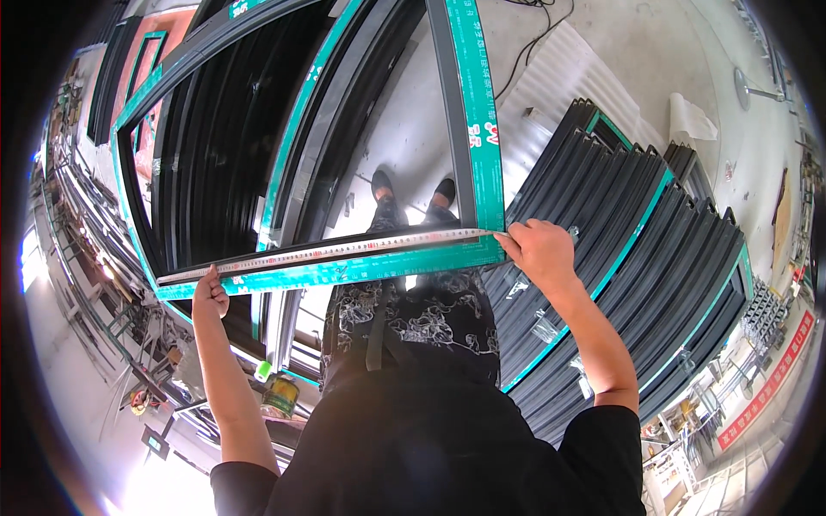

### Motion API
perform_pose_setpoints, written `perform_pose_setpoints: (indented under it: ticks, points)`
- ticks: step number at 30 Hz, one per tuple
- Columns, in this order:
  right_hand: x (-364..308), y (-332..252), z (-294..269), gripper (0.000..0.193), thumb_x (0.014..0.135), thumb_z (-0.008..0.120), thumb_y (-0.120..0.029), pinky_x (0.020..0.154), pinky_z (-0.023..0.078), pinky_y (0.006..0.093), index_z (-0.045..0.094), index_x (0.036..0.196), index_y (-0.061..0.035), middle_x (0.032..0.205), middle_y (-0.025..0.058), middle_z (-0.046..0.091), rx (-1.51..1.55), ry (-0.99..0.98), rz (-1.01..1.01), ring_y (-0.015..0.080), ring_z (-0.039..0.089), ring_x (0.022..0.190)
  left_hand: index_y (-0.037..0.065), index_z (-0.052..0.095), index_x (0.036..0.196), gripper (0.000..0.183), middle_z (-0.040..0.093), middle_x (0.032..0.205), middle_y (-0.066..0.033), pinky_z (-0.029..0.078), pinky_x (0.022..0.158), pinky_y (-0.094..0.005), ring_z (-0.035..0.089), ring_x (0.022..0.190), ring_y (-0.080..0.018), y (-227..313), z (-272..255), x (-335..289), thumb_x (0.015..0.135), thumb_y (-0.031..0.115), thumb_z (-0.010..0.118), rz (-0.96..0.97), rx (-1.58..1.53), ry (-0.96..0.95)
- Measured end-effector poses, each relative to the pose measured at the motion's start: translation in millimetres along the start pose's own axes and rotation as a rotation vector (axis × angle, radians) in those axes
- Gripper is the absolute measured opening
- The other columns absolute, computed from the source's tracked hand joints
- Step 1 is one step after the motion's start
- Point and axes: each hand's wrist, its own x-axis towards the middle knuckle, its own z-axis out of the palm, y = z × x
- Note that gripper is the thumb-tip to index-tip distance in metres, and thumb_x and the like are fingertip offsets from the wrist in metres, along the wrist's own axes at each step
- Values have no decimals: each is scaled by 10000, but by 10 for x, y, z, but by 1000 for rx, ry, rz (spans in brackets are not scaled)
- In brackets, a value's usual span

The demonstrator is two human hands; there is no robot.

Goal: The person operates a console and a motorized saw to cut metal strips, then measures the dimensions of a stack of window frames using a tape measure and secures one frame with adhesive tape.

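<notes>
Tape measure [344, 252] stretches across mid-frame along the lower bar of a dark window frame [469, 129] edged with green film; left hand [209, 297] pinches its left end, right hand [540, 251] grips its right end at the frame's corner; stacked dark profiles [654, 258] lie at right.

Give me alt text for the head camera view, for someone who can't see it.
Seen from above, a person stretches a tape measure along the near edge of a dark window frame with green protective film, left hand at one end and right hand at the other. Stacked dark frame profiles lie to the right.
</notes>
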Motion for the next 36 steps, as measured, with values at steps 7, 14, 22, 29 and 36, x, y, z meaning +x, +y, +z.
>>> perform_pose_setpoints:
  ticks: [7,14,22,29,36]
  points:
    - [-2,21,6,353,839,723,-373,488,443,393,581,645,-115,587,44,482,12,17,-37,248,558,554,203,555,685,318,328,510,123,157,370,-178,256,401,-27,-27,38,-46,876,336,771,29,-8,11]
    - [11,35,8,355,840,723,-368,495,446,391,576,645,-110,582,46,480,23,4,-54,251,556,554,225,520,653,355,335,514,121,168,377,-183,260,412,-27,-43,38,-34,900,348,744,59,-15,0]
    - [22,68,10,370,872,685,-406,492,463,388,588,662,-117,573,52,530,16,-35,-72,262,582,545,219,451,596,443,328,499,122,153,368,-193,250,401,-35,-52,51,-31,885,344,761,66,-21,19]
    - [41,74,7,356,857,698,-377,505,455,409,595,650,-107,581,61,519,44,-41,-73,271,575,560,212,478,632,408,345,517,116,181,375,-187,266,414,-39,-40,-48,114,876,358,770,83,-31,-44]
    - [58,109,25,370,868,682,-382,520,449,447,581,647,-104,592,82,528,52,-100,-70,314,580,582,232,490,661,368,372,531,119,191,372,-185,296,423,-30,-119,-20,119,891,338,757,113,-42,-51]
